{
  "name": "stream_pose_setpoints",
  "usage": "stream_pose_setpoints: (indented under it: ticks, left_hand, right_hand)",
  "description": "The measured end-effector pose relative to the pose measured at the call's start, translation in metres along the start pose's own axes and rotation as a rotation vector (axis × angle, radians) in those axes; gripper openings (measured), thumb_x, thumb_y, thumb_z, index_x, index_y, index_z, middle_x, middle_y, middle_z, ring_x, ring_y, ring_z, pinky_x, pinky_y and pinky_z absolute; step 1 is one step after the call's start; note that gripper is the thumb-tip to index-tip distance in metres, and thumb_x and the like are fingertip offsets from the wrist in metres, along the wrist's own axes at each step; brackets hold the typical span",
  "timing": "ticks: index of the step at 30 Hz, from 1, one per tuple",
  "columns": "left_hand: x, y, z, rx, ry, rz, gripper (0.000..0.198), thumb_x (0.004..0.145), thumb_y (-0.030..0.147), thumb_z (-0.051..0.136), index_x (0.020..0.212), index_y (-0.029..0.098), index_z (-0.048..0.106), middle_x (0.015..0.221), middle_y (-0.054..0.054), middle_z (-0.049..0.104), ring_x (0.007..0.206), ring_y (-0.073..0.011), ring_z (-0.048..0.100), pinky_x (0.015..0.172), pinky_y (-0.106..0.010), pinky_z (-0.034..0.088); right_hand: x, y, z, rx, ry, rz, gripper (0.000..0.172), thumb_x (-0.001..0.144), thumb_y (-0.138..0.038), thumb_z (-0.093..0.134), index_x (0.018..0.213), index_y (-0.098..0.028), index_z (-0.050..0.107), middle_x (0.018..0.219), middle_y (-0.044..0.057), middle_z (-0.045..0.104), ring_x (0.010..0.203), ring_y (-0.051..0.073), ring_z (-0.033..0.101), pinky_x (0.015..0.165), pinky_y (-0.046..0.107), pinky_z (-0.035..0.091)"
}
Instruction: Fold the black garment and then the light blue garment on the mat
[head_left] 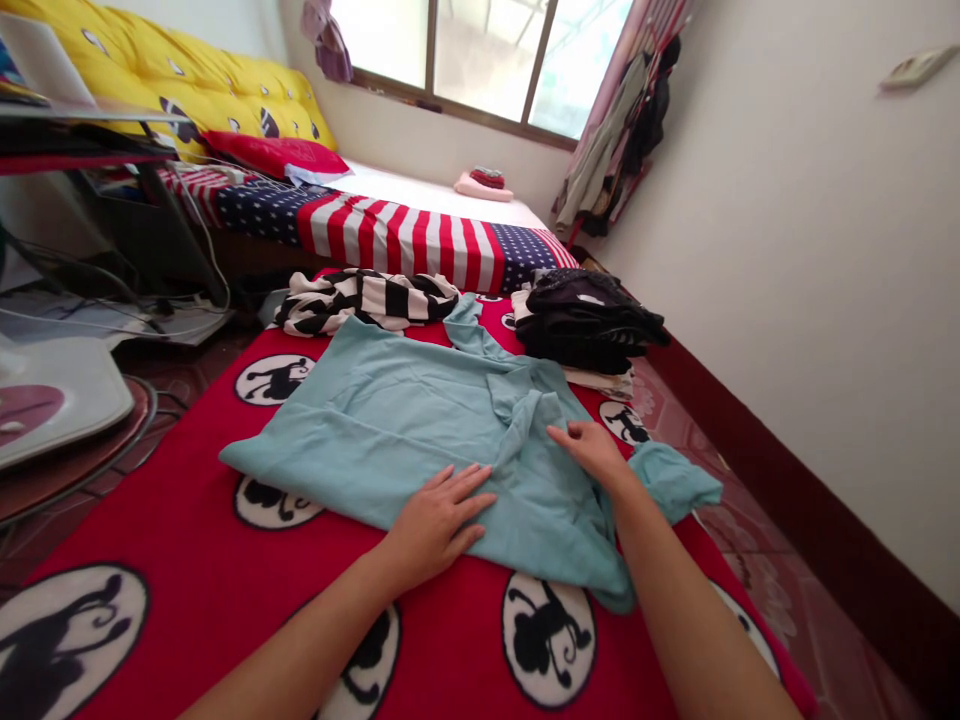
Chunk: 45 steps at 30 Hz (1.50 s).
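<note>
A light blue long-sleeved top lies spread on the red blanket, its lower side turned over in a fold. My left hand rests flat on the near edge of the fabric with fingers spread. Near the bunched collar area, my right hand is over the top's right part, its fingers reaching forward and a little apart; no cloth shows between them. One sleeve sticks out to the right past my right wrist, and another sleeve points away at the far side.
The red blanket has black-and-white round prints. Beyond the top are a black-and-white checked cloth and a stack of dark folded clothes. A bed with a flag-patterned cover stands behind. A white stool-like seat is at left; a wall rises at right.
</note>
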<state>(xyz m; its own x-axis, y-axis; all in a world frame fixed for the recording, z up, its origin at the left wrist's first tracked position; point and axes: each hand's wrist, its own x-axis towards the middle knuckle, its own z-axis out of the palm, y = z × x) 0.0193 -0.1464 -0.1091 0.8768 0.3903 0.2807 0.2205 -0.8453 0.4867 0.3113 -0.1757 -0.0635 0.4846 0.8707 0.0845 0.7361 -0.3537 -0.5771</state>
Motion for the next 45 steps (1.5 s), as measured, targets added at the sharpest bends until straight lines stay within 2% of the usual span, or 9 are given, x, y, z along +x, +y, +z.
stream_pose_setpoints:
  ticks: [6,12,22,27,29,32,35,40,45]
  left_hand:
    - [-0.002,0.001,0.001,0.077,-0.004,0.017,0.040,0.090,0.029,0.049,0.130,0.027,0.051,0.150,-0.006,0.033,0.137,-0.0238,0.031,0.112,-0.049,0.026]
    - [-0.003,0.004,0.003,0.075,-0.005,0.032,0.032,0.092,0.026,0.045,0.122,0.024,0.058,0.139,-0.006,0.050,0.134,-0.0237,0.037,0.110,-0.050,0.028]
    - [-0.004,0.007,0.002,0.042,-0.001,0.014,0.040,0.092,0.028,0.045,0.132,0.029,0.049,0.145,-0.004,0.041,0.137,-0.0239,0.031,0.112,-0.050,0.023]
    - [-0.004,0.006,-0.004,-0.299,0.154,-0.113,0.055,0.091,0.037,0.049,0.142,0.026,0.033,0.145,-0.009,0.041,0.134,-0.0223,0.036,0.113,-0.045,0.026]
    - [-0.006,0.001,-0.009,-0.595,0.348,-0.215,0.058,0.091,0.042,0.046,0.144,0.024,0.030,0.145,-0.012,0.040,0.130,-0.0230,0.042,0.108,-0.042,0.034]
    - [-0.012,-0.013,-0.021,-1.025,0.652,-0.354,0.058,0.094,0.049,0.035,0.144,0.022,0.024,0.143,-0.015,0.040,0.125,-0.0238,0.048,0.103,-0.041,0.041]
    - [-0.022,-0.028,-0.033,-1.213,0.825,-0.481,0.060,0.093,0.052,0.035,0.143,0.022,0.024,0.142,-0.016,0.041,0.124,-0.0238,0.049,0.102,-0.041,0.042]
    - [-0.032,-0.028,-0.042,-0.863,0.793,-0.534,0.062,0.081,0.041,0.060,0.136,0.022,0.037,0.139,-0.015,0.043,0.125,-0.0272,0.047,0.097,-0.041,0.045]
    - [-0.003,0.003,-0.043,-0.090,0.550,-0.252,0.061,0.074,0.027,0.066,0.131,0.028,0.047,0.146,-0.009,0.036,0.135,-0.0315,0.031,0.109,-0.050,0.028]
  right_hand:
    - [0.010,-0.023,0.010,0.371,-0.135,-0.070,0.040,0.066,-0.045,0.070,0.092,-0.015,0.067,0.087,0.004,0.070,0.079,0.019,0.063,0.073,0.029,0.049]
    - [0.016,-0.023,0.018,0.906,-0.117,0.305,0.032,0.060,-0.038,0.070,0.083,-0.015,0.065,0.075,0.006,0.071,0.075,0.023,0.067,0.075,0.038,0.054]
    - [-0.011,0.008,0.029,1.333,0.236,0.279,0.015,0.068,-0.034,0.056,0.074,-0.021,0.061,0.071,0.004,0.069,0.084,0.025,0.067,0.085,0.045,0.052]
    - [-0.026,-0.028,0.023,1.102,0.451,0.030,0.023,0.075,-0.034,0.055,0.092,-0.022,0.062,0.089,0.001,0.069,0.094,0.021,0.063,0.089,0.040,0.049]
    - [-0.043,-0.058,0.021,0.773,0.289,-0.179,0.024,0.079,-0.034,0.054,0.097,-0.021,0.064,0.101,0.004,0.069,0.105,0.023,0.060,0.095,0.041,0.044]
    - [-0.072,-0.093,0.024,0.210,-0.202,-0.606,0.013,0.080,-0.026,0.058,0.088,-0.024,0.068,0.123,0.005,0.062,0.124,0.026,0.048,0.106,0.047,0.032]
    - [-0.096,-0.099,0.034,-0.041,-0.428,-0.750,0.014,0.079,-0.020,0.061,0.089,-0.026,0.068,0.132,0.003,0.056,0.131,0.027,0.040,0.106,0.050,0.031]
    - [-0.114,-0.069,0.044,0.017,-0.319,-0.622,0.018,0.080,-0.018,0.058,0.094,-0.024,0.067,0.131,0.007,0.056,0.128,0.024,0.045,0.103,0.045,0.038]
    - [-0.124,-0.058,0.056,0.046,-0.230,-0.594,0.018,0.081,-0.020,0.056,0.095,-0.024,0.066,0.127,0.007,0.059,0.129,0.026,0.043,0.103,0.050,0.036]
